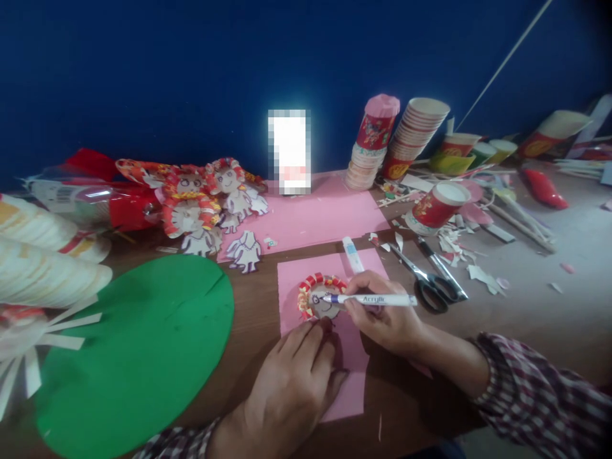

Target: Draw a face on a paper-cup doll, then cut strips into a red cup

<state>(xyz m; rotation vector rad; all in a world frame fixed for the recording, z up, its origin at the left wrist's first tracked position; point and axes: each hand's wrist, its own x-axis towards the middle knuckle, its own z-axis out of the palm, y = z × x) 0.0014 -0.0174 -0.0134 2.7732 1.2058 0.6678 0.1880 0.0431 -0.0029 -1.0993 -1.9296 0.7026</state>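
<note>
A white acrylic paint marker [389,299] lies almost level in my right hand [389,328], which grips it near the tip. Its tip meets the eye area of a paper doll head [329,310], a pale face with drawn eye and mouth lines, ringed by red and yellow paper hair. My left hand [291,370] presses its closed fingertips on the lower edge of that head, hiding part of it. Beneath both is a pink paper sheet [347,395]. Just above my right hand rests a white tube [352,255], probably glue.
Black-handled scissors [425,284] and a cutter knife [442,268] lie to the right, near paper scraps [482,277]. Stacked paper cups [415,137] stand behind. At left are a green oval sheet [143,357], finished paper dolls [191,210] and cup stacks [48,268].
</note>
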